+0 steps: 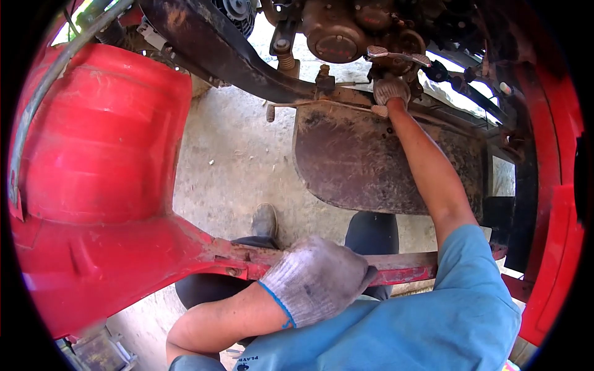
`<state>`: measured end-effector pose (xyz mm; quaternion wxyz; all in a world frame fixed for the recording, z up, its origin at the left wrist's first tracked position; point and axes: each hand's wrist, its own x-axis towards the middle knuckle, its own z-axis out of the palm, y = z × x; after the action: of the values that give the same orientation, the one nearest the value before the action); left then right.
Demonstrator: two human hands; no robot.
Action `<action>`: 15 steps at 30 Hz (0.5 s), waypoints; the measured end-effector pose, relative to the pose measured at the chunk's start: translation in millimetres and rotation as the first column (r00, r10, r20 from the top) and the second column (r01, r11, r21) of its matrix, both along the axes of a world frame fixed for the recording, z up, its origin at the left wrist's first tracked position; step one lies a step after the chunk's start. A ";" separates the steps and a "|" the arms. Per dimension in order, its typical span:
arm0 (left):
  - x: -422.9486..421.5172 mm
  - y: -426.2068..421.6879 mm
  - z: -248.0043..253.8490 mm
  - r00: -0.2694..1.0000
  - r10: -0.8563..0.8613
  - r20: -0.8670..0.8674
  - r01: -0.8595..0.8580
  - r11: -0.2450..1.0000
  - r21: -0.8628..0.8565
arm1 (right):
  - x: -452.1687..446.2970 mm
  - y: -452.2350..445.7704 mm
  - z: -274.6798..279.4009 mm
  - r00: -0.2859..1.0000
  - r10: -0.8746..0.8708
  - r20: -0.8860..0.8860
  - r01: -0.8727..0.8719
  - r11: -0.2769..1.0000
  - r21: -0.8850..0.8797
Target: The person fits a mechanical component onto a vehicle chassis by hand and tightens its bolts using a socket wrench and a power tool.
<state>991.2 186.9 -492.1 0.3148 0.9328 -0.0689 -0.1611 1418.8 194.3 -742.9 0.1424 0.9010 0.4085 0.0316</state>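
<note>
My left hand (318, 278), in a grey-white knit glove with blue edging, is in front of my body over a red frame rail (405, 269). Its fingers curl down and look closed; their undersides and anything in them are hidden. My right hand (391, 91), also gloved, reaches far forward under the engine (334, 37), just below a metal foot pedal (399, 57). Most of its fingers are hidden among the dirty engine parts. A thin lever (322, 104) with a ribbed end runs close to this hand.
A large red fender (117, 136) with a metal tube (68, 55) stands at left. A dark curved frame beam (229, 55) crosses toward the engine. Below my right forearm is a dirty brown panel (346, 161). My shoe (265, 221) rests on the concrete floor (229, 161).
</note>
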 end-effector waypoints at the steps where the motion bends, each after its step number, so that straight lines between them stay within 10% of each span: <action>1: -0.3 -0.7 0.3 1.000 -0.013 -0.002 0.013 1.000 0.012 | 0.7 -0.3 -2.9 0.997 -0.067 -0.047 0.069 0.997 0.038; 15: -1.5 -3.5 0.8 0.998 0.046 -0.053 -0.046 0.999 0.007 | 5.4 -3.1 -0.3 1.000 0.000 -0.014 0.000 1.000 0.004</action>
<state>989.7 183.4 -491.3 0.3175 0.9305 -0.0386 -0.1785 1424.2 191.2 -743.2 0.1380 0.9015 0.4093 0.0262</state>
